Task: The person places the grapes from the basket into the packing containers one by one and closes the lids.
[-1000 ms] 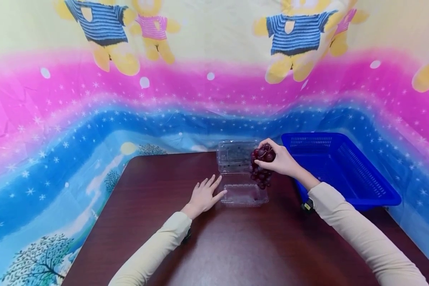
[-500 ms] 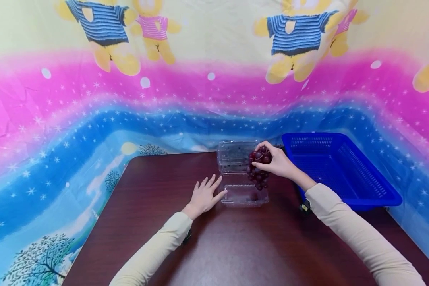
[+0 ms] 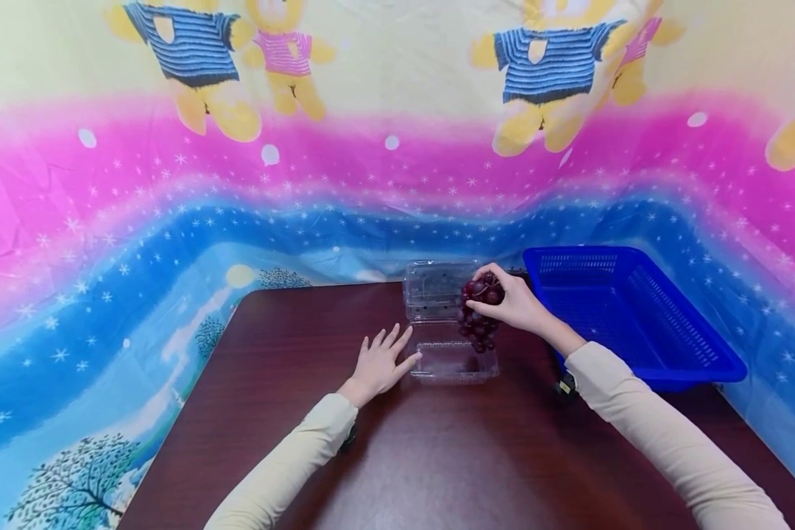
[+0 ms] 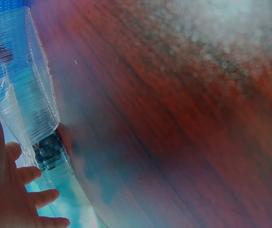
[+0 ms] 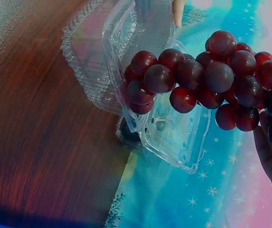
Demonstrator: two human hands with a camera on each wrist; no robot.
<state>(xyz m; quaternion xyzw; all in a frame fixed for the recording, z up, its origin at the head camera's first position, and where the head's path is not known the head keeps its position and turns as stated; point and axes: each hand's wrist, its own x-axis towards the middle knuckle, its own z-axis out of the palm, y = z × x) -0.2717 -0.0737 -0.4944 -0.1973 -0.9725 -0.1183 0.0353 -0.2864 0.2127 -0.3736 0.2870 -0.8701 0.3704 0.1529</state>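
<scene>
A bunch of dark red grapes [image 3: 482,320] hangs from my right hand [image 3: 511,298], which pinches it near the top between thumb and fingers. The bunch hangs over the right side of a clear plastic clamshell box [image 3: 453,361], whose lid [image 3: 433,291] stands raised at the back. In the right wrist view the grapes [image 5: 221,76] cross in front of the box. My left hand [image 3: 376,364] lies beside the box's left edge with its fingers spread, the thumb tip at the rim. The left wrist view shows those spread fingers [image 4: 43,197] near the box wall [image 4: 26,80].
To the right, a blue plastic basket [image 3: 609,309] with slotted sides stands on the dark brown table [image 3: 424,456]. A patterned cloth [image 3: 371,177] hangs behind the table. Something dark [image 4: 48,149] shows near the box in the left wrist view; its kind is unclear.
Over the first half second my right hand shifted a little left and slightly down with the grapes. It has hardly moved since. The left hand and the box stay where they were.
</scene>
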